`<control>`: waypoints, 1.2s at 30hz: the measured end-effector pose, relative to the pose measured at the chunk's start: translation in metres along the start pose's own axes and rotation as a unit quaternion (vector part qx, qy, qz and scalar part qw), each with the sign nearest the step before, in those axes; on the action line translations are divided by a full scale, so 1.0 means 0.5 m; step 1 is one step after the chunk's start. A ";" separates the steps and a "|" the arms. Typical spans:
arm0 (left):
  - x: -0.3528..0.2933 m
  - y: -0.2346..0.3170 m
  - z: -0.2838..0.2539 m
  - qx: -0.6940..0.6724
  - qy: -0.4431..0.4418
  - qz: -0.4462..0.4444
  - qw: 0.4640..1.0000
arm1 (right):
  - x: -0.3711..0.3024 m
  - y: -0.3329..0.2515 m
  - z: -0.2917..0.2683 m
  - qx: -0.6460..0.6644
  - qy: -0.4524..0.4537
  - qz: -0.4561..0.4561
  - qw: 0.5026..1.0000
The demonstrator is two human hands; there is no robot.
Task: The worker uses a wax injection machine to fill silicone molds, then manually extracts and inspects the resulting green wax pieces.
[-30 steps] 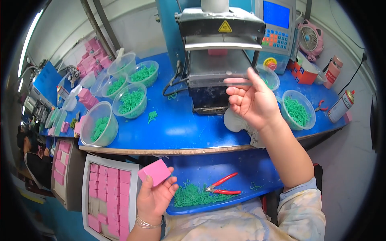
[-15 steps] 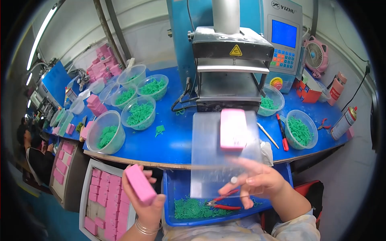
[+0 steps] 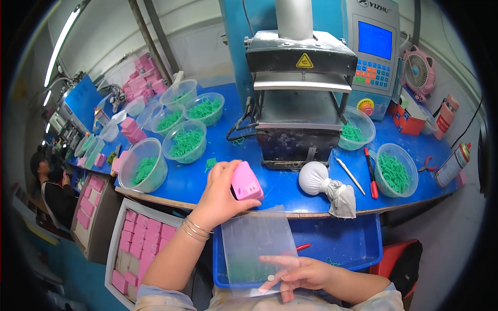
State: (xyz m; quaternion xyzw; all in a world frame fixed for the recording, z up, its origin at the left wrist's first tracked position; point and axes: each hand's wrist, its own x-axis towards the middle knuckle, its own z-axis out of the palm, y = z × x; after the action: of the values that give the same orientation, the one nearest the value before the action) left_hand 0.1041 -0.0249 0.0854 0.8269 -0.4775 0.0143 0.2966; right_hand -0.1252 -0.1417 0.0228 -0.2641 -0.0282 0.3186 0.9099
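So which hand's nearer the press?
Left. The left hand is in front and left of the press; the right hand is farther, by the blue tray.

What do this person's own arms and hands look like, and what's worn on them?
The left hand and right hand are both bare, without gloves. Thin, shiny metal bangles circle the left wrist; none show on the right. Both forearms are uncovered, and the pale, blotchy-patterned sleeves end near the elbows.
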 end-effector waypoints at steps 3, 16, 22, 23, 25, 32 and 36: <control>-0.030 0.027 0.001 -0.038 0.086 0.034 0.995 | -0.006 0.030 -0.005 -0.014 0.013 -0.027 0.999; -0.262 0.131 -0.027 -0.073 0.164 0.335 0.925 | -0.026 0.117 0.047 -0.352 0.095 -0.163 0.917; -0.301 0.151 -0.032 -0.101 0.217 0.380 0.893 | -0.050 0.137 0.078 -0.445 0.113 -0.170 0.872; -0.304 0.153 -0.034 -0.104 0.228 0.378 0.891 | -0.056 0.137 0.082 -0.469 0.108 -0.165 0.861; -0.313 0.154 -0.034 -0.106 0.220 0.342 0.907 | -0.050 0.129 0.121 -0.427 0.145 -0.120 0.884; -0.261 0.075 0.043 -0.159 0.267 0.089 0.946 | -0.098 0.110 0.089 -0.043 0.070 -0.106 0.991; -0.183 0.017 0.043 -0.041 0.292 0.064 0.953 | -0.091 -0.011 0.121 -0.045 0.064 -0.177 0.981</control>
State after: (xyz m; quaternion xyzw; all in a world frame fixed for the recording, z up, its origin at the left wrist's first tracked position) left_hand 0.0418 0.0326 0.0436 0.7415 -0.4225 0.2544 0.4550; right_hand -0.1717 -0.1443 0.0830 -0.3150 -0.0307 0.1336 0.9391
